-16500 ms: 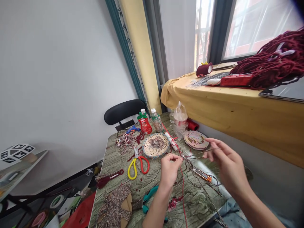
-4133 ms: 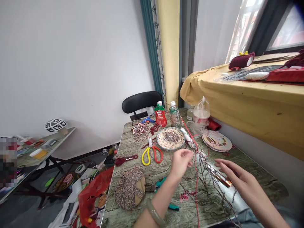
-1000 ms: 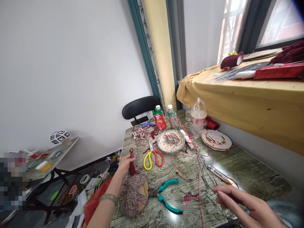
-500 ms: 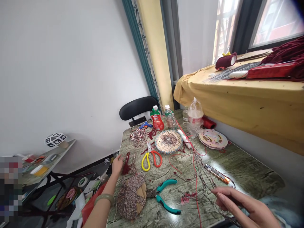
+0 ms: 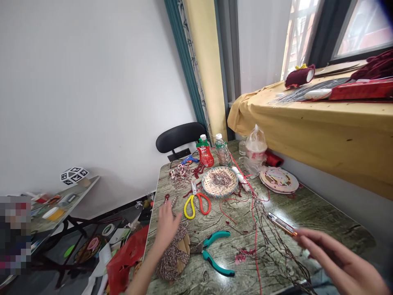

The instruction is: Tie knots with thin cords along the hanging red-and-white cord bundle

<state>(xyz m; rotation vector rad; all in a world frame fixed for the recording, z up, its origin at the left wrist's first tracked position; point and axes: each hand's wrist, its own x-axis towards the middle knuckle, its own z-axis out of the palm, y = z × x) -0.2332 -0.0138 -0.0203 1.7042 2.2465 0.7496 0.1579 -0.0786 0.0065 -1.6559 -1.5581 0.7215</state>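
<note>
My left hand (image 5: 167, 221), slightly blurred, reaches over the table's left side with thumb and fingers apart. It partly covers a dark red tassel (image 5: 167, 197) and a braided tassel (image 5: 174, 200). Below it lies cardboard wound with mottled yarn (image 5: 172, 258). My right hand (image 5: 340, 256) hovers at the lower right, fingers loosely bent and nothing visibly held. Its fingertips are at the orange end of a slim pen-like tool (image 5: 281, 223); whether they touch, I cannot tell. Dark braided cords (image 5: 276, 246) run past that hand toward the table's front edge.
Yellow-and-red-handled scissors (image 5: 196, 200) and teal-handled pliers (image 5: 216, 252) lie mid-table. Beyond are a plate of thread scraps (image 5: 207, 192), a red pouch (image 5: 205, 153), a bottle (image 5: 221, 149) and a bagged cup (image 5: 256, 147). Red cord (image 5: 255, 237) crosses the table.
My left hand has moved right from the table's left edge, now over the tassels. My right hand has shifted right, away from the cords, to the pen-like tool's end. The view has turned slightly.
</note>
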